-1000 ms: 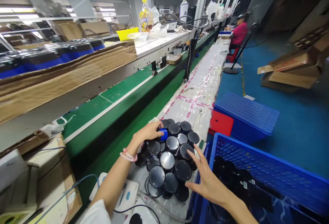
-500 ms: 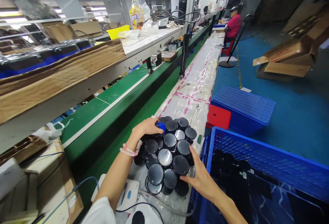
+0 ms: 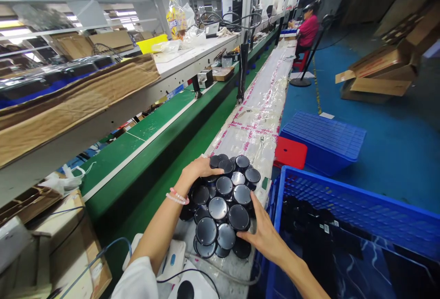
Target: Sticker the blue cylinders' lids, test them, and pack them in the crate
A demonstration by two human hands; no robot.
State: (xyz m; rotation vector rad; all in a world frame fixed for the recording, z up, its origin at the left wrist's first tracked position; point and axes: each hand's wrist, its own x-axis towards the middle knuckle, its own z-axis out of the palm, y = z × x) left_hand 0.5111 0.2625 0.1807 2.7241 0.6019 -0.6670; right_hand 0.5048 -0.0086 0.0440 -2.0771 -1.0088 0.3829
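A tight cluster of black round disc-topped pieces [image 3: 217, 208], some stacked, lies on the plastic-covered bench. At the cluster's far left, my left hand [image 3: 199, 168] curls around a black piece, its thumb reaching over the tops; some fingertips are hidden. No blue object shows in it now. On the right side, my right hand [image 3: 263, 230] holds the edge of a black disc-topped piece [image 3: 239, 217] between thumb and fingers. A white device with a black round spot [image 3: 185, 290] and a cable sits at the near edge.
To the right stands a blue crate [image 3: 343, 198] with dark parts inside. Beyond it are a red stool [image 3: 291, 152] and a blue lidded bin [image 3: 325, 136]. A green conveyor [image 3: 165, 171] runs along the left. A person in a pink top [image 3: 307, 31] sits far ahead.
The blue object at my left fingers has gone from sight, and my left thumb now stretches across the black pieces. My right hand stays at the same piece. The view has shifted slightly.
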